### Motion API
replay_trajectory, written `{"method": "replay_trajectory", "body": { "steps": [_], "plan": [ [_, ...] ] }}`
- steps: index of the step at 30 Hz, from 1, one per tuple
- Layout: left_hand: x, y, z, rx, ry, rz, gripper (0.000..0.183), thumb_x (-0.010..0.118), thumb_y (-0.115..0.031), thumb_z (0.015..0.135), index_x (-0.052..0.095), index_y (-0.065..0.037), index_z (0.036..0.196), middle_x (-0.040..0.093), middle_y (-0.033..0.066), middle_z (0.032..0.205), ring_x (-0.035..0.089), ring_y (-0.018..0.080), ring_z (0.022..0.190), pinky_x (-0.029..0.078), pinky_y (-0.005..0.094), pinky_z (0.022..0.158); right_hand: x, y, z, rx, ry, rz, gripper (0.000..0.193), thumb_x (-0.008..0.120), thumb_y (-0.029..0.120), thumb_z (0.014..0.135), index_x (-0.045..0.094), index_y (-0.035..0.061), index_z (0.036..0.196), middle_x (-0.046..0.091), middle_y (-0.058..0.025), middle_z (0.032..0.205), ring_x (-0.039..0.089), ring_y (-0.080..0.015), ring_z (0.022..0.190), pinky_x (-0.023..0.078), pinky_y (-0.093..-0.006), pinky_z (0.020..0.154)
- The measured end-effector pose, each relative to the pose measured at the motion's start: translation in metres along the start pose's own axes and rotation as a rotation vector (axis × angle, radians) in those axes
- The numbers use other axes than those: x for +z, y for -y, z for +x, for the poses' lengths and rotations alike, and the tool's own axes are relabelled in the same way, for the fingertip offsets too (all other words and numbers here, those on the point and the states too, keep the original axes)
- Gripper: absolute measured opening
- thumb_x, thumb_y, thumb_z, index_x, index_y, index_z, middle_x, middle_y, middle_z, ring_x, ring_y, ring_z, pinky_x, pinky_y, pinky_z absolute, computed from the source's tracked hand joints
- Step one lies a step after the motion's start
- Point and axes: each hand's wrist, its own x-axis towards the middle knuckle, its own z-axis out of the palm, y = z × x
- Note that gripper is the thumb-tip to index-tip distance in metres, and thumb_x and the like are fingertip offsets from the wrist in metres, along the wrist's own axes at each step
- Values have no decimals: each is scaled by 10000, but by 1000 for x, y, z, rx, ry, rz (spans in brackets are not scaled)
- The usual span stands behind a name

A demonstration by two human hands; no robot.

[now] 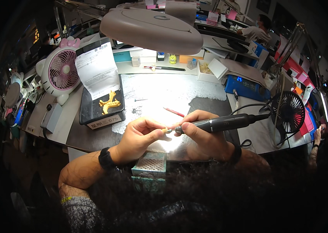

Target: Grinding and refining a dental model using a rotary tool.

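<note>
My left hand pinches a small yellowish piece between thumb and fingertips, too small to make out fully. My right hand is closed around a black rotary handpiece, its metal nose pointing left. The handpiece's thin tip meets the piece or sits right beside it; I cannot tell which. Both hands are close together over the brightly lit front part of the bench. Behind them lies a red pencil-like tool. Left of my left hand, a black tray holds yellow dental-model-like parts and a printed paper.
A large lamp head hangs over the bench. A pink-white fan stands left, a small black fan right. A blue control box sits back right; a cable loops near the handpiece. Below my hands is a perforated catch box. Other people work beyond.
</note>
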Motion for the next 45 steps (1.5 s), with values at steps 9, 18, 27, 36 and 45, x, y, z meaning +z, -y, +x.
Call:
{"method": "replay_trajectory", "body": {
  "steps": [9, 18, 27, 36, 45],
  "plan": [
    [0, 1, 0, 0, -3, -12, 119, 639, -30, 963, 617, 38, 1058, 694, 145, 1080, 682, 222, 1024, 572, 375, 927, -5, -2, 0, -18, 71, -51, 103, 594, 48, 971, 628, -38, 1017, 719, -172, 996, 667, -165, 913, 560, -349, 855],
    [1, 0, 0, 1, -4, -4, 124, 643, -35, 963, 616, 40, 1058, 697, 142, 1074, 687, 216, 1011, 572, 362, 923, 1, 1, 0, -8, -2, 4, 56, 624, 9, 945, 647, -41, 953, 710, -108, 903, 681, -135, 846, 560, -280, 797],
    [-1, 2, -1, 5, -1, 6, 121, 644, -31, 962, 621, 44, 1054, 698, 148, 1078, 686, 214, 1009, 573, 361, 916, -1, -1, 0, -14, 11, -31, 57, 624, 9, 945, 648, -42, 951, 709, -109, 905, 681, -135, 836, 560, -273, 782],
    [1, 0, -1, 4, 3, 0, 125, 652, -36, 958, 629, 39, 1055, 700, 143, 1075, 685, 206, 1009, 569, 359, 915, 1, 1, -1, -11, 2, -36, 77, 642, 31, 945, 647, -42, 968, 709, -105, 908, 678, -129, 845, 560, -268, 769],
    [0, 1, -1, -7, -3, 9, 116, 659, -37, 954, 637, 34, 1043, 701, 132, 1066, 683, 195, 1000, 569, 358, 919, 1, 3, -1, 14, -5, -10, 80, 631, 32, 953, 642, -45, 974, 705, -109, 919, 676, -134, 855, 560, -274, 785]
  ]
}}
